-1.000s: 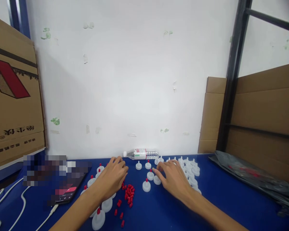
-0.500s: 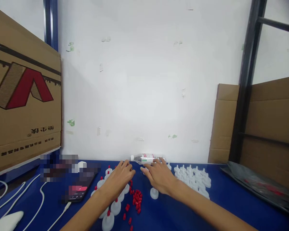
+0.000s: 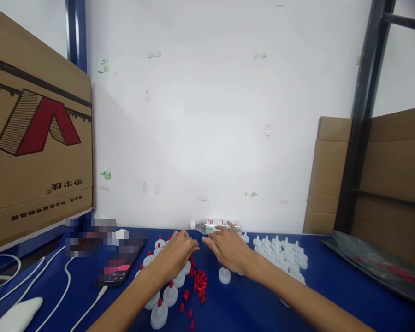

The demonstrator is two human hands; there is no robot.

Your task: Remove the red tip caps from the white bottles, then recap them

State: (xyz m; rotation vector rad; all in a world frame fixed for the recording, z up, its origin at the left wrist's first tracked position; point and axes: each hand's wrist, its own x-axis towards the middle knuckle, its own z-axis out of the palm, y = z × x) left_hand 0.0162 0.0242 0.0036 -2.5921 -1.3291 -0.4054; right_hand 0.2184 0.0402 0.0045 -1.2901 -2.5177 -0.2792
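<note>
My left hand [image 3: 180, 251] is closed, fingers curled downward beside the rows of white nozzle caps; whatever they hold is hidden. Several white nozzle caps with red tips [image 3: 159, 315] stand around and beneath my left forearm. Between my hands lies a loose pile of small red tips [image 3: 200, 283]. My right hand [image 3: 230, 249] hovers with thumb and fingers apart, above a single nozzle cap [image 3: 224, 275] whose top is partly covered. Right of that hand, several white nozzle caps without red tips [image 3: 280, 253] stand clustered, some hidden by my right forearm.
A clear plastic bottle [image 3: 207, 226] lies along the white wall behind my hands. At left are a phone [image 3: 119, 272], white cables [image 3: 69, 276] and a large cardboard box [image 3: 41, 138]. A grey plastic bag [image 3: 366, 263] lies at the right, near cardboard sheets [image 3: 328, 175].
The view has shifted slightly, so everything sits a little farther right. Both hands keep nearly the same place and pose; the right fingers look slightly more spread.
</note>
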